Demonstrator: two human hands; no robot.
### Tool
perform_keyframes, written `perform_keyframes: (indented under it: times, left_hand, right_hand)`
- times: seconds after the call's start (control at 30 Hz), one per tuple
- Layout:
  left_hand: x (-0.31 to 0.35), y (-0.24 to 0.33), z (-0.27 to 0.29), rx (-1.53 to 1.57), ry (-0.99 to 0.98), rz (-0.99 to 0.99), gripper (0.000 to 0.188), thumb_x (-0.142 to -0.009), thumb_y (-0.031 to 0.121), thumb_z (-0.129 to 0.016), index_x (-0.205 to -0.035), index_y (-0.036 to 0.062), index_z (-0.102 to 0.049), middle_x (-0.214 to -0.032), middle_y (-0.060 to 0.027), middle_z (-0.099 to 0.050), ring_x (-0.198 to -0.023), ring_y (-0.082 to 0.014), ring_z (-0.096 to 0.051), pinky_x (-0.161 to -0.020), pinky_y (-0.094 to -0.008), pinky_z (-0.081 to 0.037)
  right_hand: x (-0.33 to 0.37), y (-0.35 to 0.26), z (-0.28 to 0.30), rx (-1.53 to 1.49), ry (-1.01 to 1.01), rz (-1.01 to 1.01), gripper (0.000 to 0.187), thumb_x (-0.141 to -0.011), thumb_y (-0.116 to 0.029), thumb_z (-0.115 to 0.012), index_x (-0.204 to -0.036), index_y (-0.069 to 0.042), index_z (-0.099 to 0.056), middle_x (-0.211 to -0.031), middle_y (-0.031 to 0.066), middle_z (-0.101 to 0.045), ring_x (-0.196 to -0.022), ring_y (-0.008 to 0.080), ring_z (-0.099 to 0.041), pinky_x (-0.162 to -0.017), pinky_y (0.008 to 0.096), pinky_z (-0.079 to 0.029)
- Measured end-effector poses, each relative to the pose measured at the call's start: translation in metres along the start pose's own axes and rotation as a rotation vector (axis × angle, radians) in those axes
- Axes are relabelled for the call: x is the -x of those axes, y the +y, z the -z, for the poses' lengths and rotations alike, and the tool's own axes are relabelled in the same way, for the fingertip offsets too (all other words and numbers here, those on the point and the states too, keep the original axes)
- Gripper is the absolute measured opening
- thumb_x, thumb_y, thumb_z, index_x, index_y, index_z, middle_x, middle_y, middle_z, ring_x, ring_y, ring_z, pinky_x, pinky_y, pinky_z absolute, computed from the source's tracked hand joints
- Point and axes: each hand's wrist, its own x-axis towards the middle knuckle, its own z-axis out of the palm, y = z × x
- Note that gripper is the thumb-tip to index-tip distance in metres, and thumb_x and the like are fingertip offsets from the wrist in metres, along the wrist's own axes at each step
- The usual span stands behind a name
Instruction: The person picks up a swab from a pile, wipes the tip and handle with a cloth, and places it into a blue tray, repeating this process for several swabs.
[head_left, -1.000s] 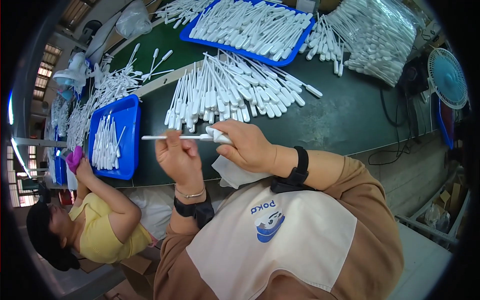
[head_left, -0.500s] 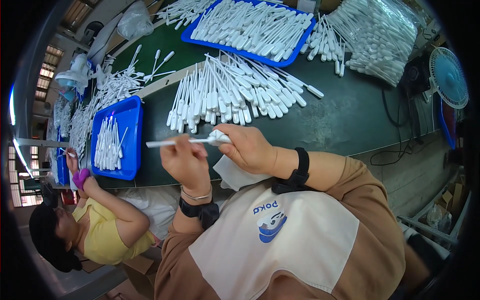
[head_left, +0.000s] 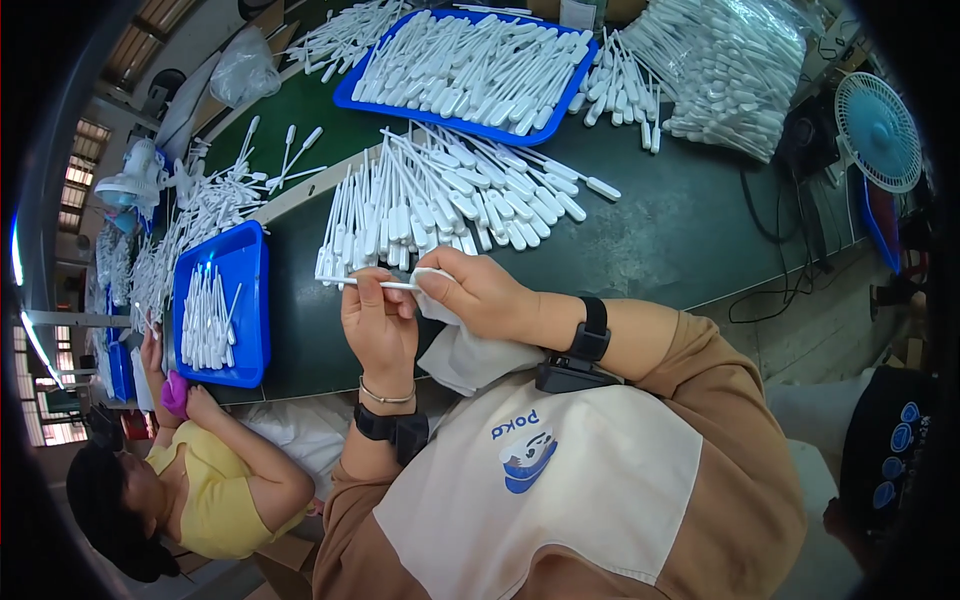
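Observation:
A thin white plastic stick (head_left: pixel 400 286) is held level between my two hands, above the near edge of the dark green table. My left hand (head_left: pixel 380 325) pinches its shaft, fingers closed. My right hand (head_left: pixel 485 298) is closed on a white cloth (head_left: pixel 465 358), which wraps the stick's right end and hides it; the rest of the cloth hangs below the hand. Just beyond my hands lies a fanned pile of white sticks (head_left: pixel 440 200) with thick rounded ends toward me. To the left, a blue tray (head_left: pixel 255 330) holds several more.
Behind the pile stands a larger blue tray (head_left: pixel 345 98) heaped with white sticks. A clear bag of sticks (head_left: pixel 740 80) and a blue fan (head_left: pixel 878 130) are at the right. A person in yellow (head_left: pixel 215 490) sits at my left. Dark cloth with blue circles (head_left: pixel 885 450) shows at right.
My left hand, blurred before, now shows sharply on the shaft. More cloth hangs from my right hand. The whole view has shifted slightly, and the dark cloth has appeared at the right.

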Motion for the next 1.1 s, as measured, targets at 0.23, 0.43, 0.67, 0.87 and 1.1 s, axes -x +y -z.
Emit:
perform_keyframes:
  times: [0.23, 0.43, 0.67, 0.87, 1.1]
  left_hand:
    - [-0.011, 0.01, -0.013, 0.096, 0.015, 0.298, 0.02, -0.089, 0.024, -0.043, -0.082, 0.0054, -0.048, -0.056, -0.0009, -0.045, -0.043, -0.0089, -0.039, -0.042, -0.0211, -0.033]
    - [-0.011, 0.015, -0.023, 0.082, -0.05, 0.341, 0.021, -0.09, 0.024, -0.042, -0.08, 0.0056, -0.046, -0.057, -0.0009, -0.046, -0.043, -0.0084, -0.039, -0.042, -0.0213, -0.034]
    - [-0.016, 0.007, -0.029, 0.001, -0.07, 0.147, 0.02, -0.09, 0.022, -0.041, -0.082, 0.0046, -0.047, -0.058, -0.0028, -0.048, -0.043, -0.0096, -0.041, -0.042, -0.0204, -0.035]
    - [-0.045, 0.018, -0.059, -0.213, -0.199, 0.083, 0.018, -0.089, 0.018, -0.043, -0.083, 0.0026, -0.05, -0.06, -0.0053, -0.051, -0.045, -0.0103, -0.044, -0.043, -0.0194, -0.036]
    - [-0.12, -0.003, -0.078, -0.655, -0.362, 0.507, 0.023, -0.083, 0.024, -0.053, -0.081, 0.002, -0.053, -0.059, -0.0041, -0.054, -0.044, -0.0081, -0.048, -0.041, -0.0186, -0.037]
  right_hand:
    - [0.006, -0.012, 0.006, 0.559, 0.146, 0.509, 0.028, -0.086, -0.03, -0.046, -0.095, -0.003, -0.05, -0.073, 0.0113, -0.056, -0.06, 0.0245, -0.056, -0.055, 0.0283, -0.043]
    - [0.001, -0.007, 0.006, 0.041, 0.167, 0.34, 0.028, -0.089, -0.029, -0.04, -0.095, -0.003, -0.049, -0.078, 0.0052, -0.056, -0.066, 0.0154, -0.054, -0.061, 0.0249, -0.042]
    - [-0.005, -0.022, 0.014, -0.695, 0.058, -0.081, 0.027, -0.091, -0.027, -0.037, -0.095, -0.004, -0.05, -0.08, 0.0004, -0.052, -0.071, 0.0062, -0.047, -0.064, 0.0203, -0.04]
    - [-0.011, 0.009, 0.007, -0.496, 0.195, -0.053, 0.024, -0.089, -0.027, -0.043, -0.092, -0.004, -0.05, -0.077, -0.0001, -0.051, -0.07, 0.0046, -0.044, -0.062, 0.0201, -0.039]
    - [-0.004, 0.015, 0.0, -0.064, -0.11, -0.166, 0.027, -0.083, -0.031, -0.051, -0.082, -0.004, -0.05, -0.074, 0.0039, -0.053, -0.068, 0.0115, -0.047, -0.062, 0.0258, -0.04]
